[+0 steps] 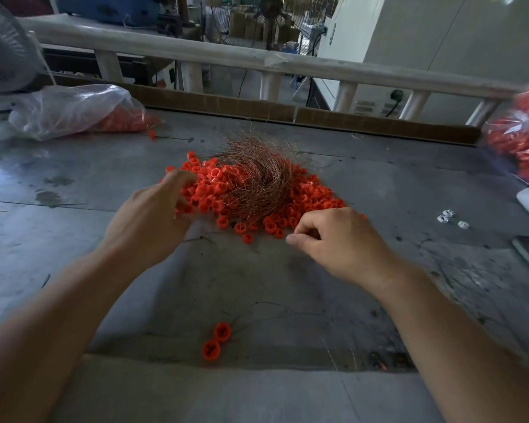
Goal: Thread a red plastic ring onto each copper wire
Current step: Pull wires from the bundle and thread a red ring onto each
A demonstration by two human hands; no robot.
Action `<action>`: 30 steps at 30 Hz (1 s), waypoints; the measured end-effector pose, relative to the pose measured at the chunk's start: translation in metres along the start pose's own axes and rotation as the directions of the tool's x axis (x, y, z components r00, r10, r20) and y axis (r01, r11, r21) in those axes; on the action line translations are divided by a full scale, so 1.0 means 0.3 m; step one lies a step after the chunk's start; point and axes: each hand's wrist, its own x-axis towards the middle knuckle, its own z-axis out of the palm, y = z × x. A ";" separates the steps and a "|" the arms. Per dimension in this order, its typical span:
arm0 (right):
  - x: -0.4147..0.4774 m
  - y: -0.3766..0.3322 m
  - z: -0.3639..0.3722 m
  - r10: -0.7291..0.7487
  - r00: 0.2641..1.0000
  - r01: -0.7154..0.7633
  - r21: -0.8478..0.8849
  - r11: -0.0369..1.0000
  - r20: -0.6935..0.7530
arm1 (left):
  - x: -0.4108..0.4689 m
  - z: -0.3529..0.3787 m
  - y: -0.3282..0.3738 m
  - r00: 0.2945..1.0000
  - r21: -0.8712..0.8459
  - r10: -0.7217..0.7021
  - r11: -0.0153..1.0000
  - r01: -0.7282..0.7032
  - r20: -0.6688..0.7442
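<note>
Both forearms reach forward over the table (pixel 74 239). Between them, well short of the fingers, lie two loose rings (pixel 216 340) with thin wires trailing beside them. The left hand (pixel 153 218) has its fingers curled down into the near-left edge of the ring pile (pixel 312 196); whether they grip one I cannot tell. The right hand (pixel 339 239) presses thumb to forefinger just short of the pile; anything pinched is too fine to see. The wire bundle (pixel 257 175) sits on the pile, beyond both hands' fingertips.
</note>
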 end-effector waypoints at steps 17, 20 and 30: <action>0.039 -0.026 0.083 -0.288 0.952 0.289 0.003 0.957 -0.105 | -0.055 0.012 0.089 0.966 -0.119 0.222 0.971 -0.207 0.131; 0.039 -0.034 0.075 -0.262 0.933 0.281 0.046 0.959 -0.245 | -0.058 0.008 0.083 0.964 -0.119 0.229 0.970 -0.214 0.133; 0.019 -0.055 0.055 -0.322 0.794 0.375 -0.002 0.927 -0.516 | -0.067 -0.002 0.116 0.924 -0.215 0.380 0.907 -0.362 0.049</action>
